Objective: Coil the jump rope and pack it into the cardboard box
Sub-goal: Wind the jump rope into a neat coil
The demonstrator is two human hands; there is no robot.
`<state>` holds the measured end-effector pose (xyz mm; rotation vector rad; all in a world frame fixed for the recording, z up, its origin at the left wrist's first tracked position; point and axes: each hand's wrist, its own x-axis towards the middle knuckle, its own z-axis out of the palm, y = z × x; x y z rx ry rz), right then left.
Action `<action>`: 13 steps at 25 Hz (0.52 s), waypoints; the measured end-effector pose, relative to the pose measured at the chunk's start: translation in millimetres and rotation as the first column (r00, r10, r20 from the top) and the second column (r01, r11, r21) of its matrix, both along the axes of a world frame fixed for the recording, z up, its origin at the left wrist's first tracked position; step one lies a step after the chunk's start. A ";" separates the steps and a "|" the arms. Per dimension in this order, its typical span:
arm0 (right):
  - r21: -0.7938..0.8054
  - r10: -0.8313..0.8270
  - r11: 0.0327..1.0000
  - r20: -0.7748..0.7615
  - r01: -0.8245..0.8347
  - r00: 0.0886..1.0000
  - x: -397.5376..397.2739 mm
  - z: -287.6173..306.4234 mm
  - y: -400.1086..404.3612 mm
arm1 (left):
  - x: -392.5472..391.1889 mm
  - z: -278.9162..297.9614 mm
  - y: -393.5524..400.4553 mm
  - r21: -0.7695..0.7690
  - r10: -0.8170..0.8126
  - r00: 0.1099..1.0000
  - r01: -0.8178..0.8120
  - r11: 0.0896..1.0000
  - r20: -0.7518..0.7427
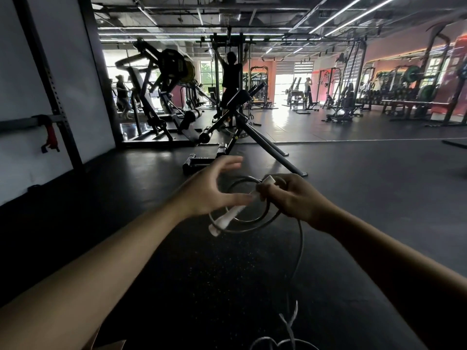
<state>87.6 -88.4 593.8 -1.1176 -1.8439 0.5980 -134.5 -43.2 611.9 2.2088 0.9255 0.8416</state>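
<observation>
Right hand (pixel 290 195) grips coiled grey jump rope (pixel 249 218) at its white handle; left hand (pixel 209 190) spread, empty. Risk: loops springing loose (uncoiled tail trails below).

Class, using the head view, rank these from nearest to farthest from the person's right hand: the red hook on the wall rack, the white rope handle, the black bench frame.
1. white rope handle, gripped in the right hand.
2. black bench frame, on the floor just beyond.
3. red hook, far left on the wall rack.
</observation>
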 end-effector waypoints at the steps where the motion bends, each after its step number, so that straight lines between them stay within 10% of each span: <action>1: 0.007 0.044 0.999 0.094 -0.045 0.995 1.6 6.0 1.8 | 9.6 10.1 -2.1 0.025 -0.073 0.984 0.078 0.997 -0.161; 7: 0.036 0.041 0.997 0.411 -0.062 0.911 9.9 30.8 -6.3 | 37.9 22.6 -8.2 -0.142 -0.145 0.920 0.099 0.985 -0.365; 10: -0.087 0.008 0.996 0.231 0.012 0.973 27.9 27.1 -14.4 | 27.7 15.4 -15.7 -0.098 -0.107 0.923 0.075 0.992 -0.369; 13: -0.194 -0.073 0.979 -0.065 0.059 0.995 51.4 9.6 -19.4 | 18.9 7.8 -19.8 -0.120 -0.032 0.999 0.033 0.992 0.016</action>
